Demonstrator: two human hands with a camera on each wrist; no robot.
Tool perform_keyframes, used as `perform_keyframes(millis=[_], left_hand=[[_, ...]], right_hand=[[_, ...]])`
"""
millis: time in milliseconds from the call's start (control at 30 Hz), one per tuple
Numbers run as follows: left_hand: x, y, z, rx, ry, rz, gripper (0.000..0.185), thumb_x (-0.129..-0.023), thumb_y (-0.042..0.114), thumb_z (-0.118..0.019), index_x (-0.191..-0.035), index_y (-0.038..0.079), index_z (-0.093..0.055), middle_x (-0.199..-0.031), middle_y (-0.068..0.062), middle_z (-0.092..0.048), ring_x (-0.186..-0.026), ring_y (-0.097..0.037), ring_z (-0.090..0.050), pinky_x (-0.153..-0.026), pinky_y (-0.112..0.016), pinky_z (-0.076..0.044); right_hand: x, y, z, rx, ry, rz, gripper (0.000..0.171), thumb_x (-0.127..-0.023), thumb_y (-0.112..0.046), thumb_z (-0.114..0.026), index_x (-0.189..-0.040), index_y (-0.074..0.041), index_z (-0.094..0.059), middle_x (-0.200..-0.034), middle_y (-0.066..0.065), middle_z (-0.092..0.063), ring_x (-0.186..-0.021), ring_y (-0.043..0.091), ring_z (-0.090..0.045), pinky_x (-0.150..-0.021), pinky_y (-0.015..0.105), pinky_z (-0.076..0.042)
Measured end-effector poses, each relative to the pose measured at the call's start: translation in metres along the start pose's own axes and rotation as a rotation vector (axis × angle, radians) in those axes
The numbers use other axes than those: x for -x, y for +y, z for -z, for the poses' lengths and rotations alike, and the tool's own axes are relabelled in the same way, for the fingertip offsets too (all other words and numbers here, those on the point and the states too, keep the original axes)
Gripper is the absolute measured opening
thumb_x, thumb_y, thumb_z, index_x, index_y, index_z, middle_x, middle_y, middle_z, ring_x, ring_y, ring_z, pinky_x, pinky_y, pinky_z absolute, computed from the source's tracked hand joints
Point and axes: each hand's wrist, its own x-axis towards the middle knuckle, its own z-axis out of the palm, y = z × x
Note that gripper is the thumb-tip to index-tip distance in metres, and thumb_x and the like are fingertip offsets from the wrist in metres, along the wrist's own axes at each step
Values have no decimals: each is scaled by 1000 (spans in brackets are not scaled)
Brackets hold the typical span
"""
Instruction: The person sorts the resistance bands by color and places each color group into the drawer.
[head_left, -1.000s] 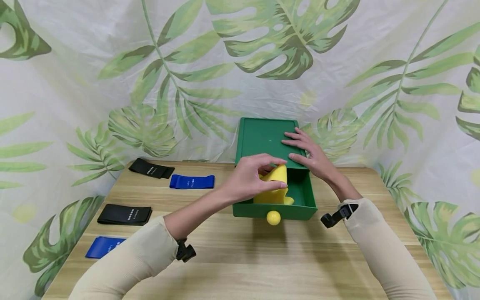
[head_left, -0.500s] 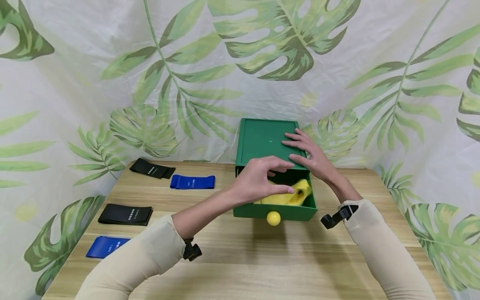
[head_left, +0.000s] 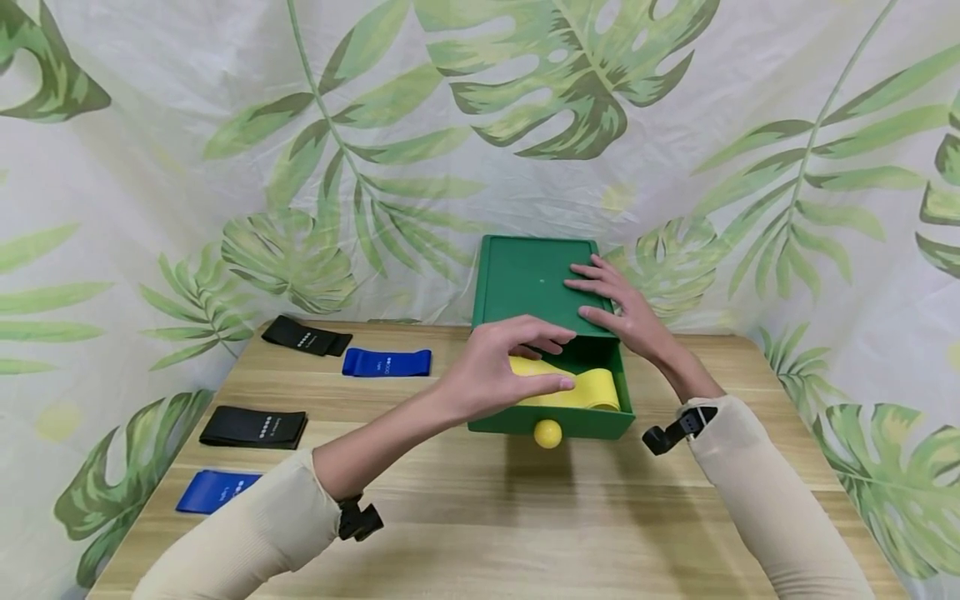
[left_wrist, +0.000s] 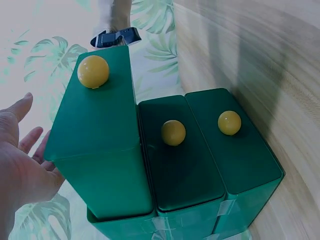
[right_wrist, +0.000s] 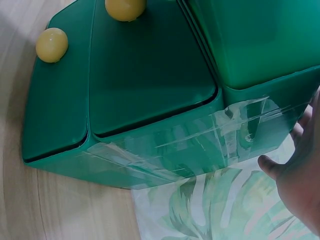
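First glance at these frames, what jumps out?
The green drawer unit at the table's far edge, its top drawer pulled out with a yellow band lying inside. The left hand hovers open over that drawer, while the right hand rests flat on the unit's top. Black and blue bands lie on the table's left side.

Yellow band (head_left: 581,387) lying flat in pulled-out green drawer (head_left: 551,421) (top one, round yellow knob)
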Motion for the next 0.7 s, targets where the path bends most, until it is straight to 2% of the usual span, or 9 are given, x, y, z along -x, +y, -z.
perform_keyframes(millis=[267, 467, 700], left_hand=[[13, 13, 6, 50, -18, -10, 43, -81, 23, -81, -121, 15, -68, -114, 3, -67, -99, -6, -66, -85, -34, -57], [25, 23, 8, 29, -56, -22, 43, -84, 25, -79, -124, 15, -66, -117, 2, -67, -98, -10, -67, -83, -31, -57], [43, 29, 5, 4, -108, -37, 42, -86, 28, -77, -124, 16, -64, -115, 0, -68, -96, -13, -68, -81, -29, -57]], right_hand=[[-2, -1, 1, 15, -3, -4, 42, -91, 1, -60, -133, 7, -55, -148, 28, -39, -146, 47, -11, -114, 66, -8], [-2, -1, 1, 21, -4, -11, 42, -91, 1, -60, -132, 7, -55, -148, 28, -39, -147, 42, -10, -115, 65, -7], [-2, 0, 0, 20, -5, -2, 42, -91, 2, -60, -132, 8, -55, -148, 29, -39, -147, 45, -11, -114, 66, -8]])
